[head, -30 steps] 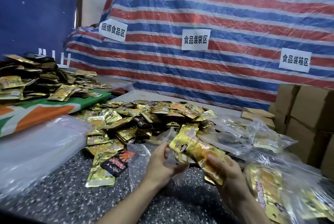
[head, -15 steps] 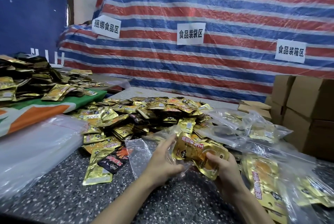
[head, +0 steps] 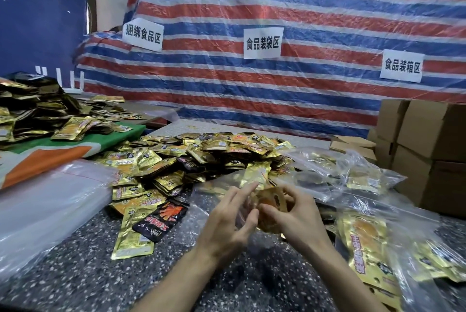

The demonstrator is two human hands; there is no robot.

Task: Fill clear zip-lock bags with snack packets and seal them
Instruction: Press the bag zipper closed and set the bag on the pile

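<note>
- The right hand (head: pixel 297 216) curled round gold packets (head: pixel 273 202), just above the table (head: pixel 75 274).
- The left hand (head: pixel 224 226) touched them, its fingers half straight and blurred; whether it pinched, I cannot tell.
- A clear bag (head: pixel 214 188) crumpled against both hands.
- The pile (head: pixel 201 153) sat just behind, with filled bags (head: pixel 365 241) to the right.

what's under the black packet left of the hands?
The black packet lies on a gold packet, whose lower part sticks out onto the speckled table. Anything beneath the black packet's middle is covered.
</note>
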